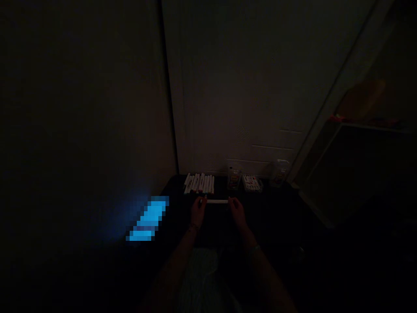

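A white marker (217,201) lies level between my two hands, above the dark table. My left hand (197,211) pinches its left end, and my right hand (237,210) pinches the right end. Just beyond my left hand, a row of several white markers (199,184) rests side by side on the table. Past my right hand stand a clear plastic package (233,179) with a dark label and a clear case (252,183) with small printed items inside. The dim light hides fine detail of the fingers.
A second clear package (279,173) stands at the table's back right, near the wall (228,108). To the left glows a blurred blue screen (150,219). A dark cabinet or shelf (361,165) with an orange-brown object (363,100) on top is at right.
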Demonstrator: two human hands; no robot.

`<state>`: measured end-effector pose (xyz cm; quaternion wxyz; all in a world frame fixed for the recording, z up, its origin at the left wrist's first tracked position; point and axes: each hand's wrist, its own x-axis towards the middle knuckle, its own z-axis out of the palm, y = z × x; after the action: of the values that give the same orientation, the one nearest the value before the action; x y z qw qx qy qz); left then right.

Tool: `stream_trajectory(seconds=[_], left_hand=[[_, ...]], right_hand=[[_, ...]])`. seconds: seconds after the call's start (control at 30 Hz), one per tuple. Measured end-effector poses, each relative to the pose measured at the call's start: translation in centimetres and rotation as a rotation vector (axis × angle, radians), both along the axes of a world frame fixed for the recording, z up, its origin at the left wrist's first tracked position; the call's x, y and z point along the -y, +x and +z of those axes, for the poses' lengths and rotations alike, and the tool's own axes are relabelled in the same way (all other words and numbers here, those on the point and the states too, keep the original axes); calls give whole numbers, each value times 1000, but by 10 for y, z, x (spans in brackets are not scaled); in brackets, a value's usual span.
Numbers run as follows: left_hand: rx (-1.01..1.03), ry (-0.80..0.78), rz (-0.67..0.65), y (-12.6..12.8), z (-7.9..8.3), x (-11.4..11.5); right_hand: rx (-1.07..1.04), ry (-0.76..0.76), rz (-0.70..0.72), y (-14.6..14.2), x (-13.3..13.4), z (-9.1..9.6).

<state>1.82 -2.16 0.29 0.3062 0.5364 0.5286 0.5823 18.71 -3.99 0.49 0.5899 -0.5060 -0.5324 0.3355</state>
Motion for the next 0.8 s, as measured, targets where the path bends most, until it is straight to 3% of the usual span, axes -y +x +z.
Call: stream_trajectory(seconds=[0.33, 0.63, 0.8], left_hand=[[49, 27, -39, -1, 2, 0], [275, -51, -87, -2, 0, -1], [306, -40, -83, -1, 0, -3]], right_hand=[[109, 12, -39, 1, 0, -4], [352, 58, -168, -6, -5, -13], [319, 30, -76, -6, -2, -9]])
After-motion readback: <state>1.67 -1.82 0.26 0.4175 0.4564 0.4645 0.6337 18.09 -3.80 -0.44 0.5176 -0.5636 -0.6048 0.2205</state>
